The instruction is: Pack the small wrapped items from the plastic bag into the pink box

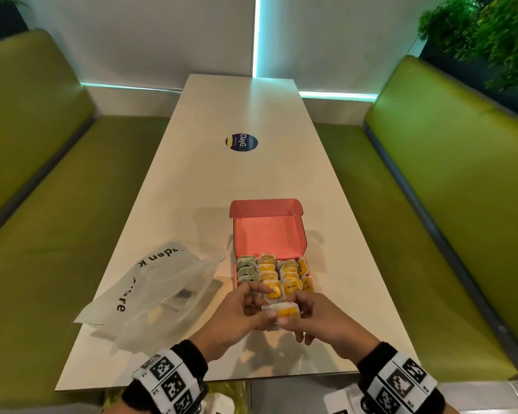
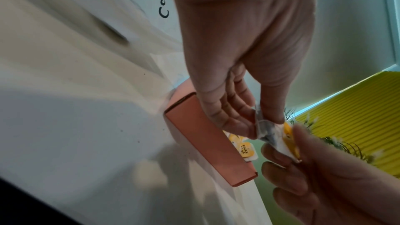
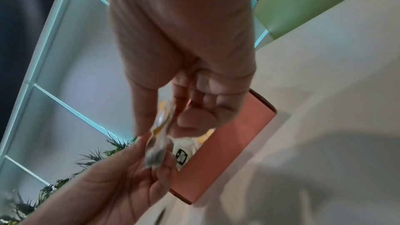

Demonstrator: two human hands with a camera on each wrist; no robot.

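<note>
Across the middle of the frame runs a white table (image 1: 192, 174), with a near-empty plastic bag (image 1: 150, 294) lower left. Right of it, the open pink box (image 1: 266, 231) holds rows of yellow and green sachets (image 1: 281, 273). Below the box, left hand (image 1: 237, 315) and right hand (image 1: 317, 321) together pinch one yellow sachet (image 1: 284, 312).

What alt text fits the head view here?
Both hands, left hand and right hand, pinch one yellow wrapped packet just in front of the open pink box, whose near part is filled with rows of packets. A crumpled plastic bag lies left on the white table.
</note>
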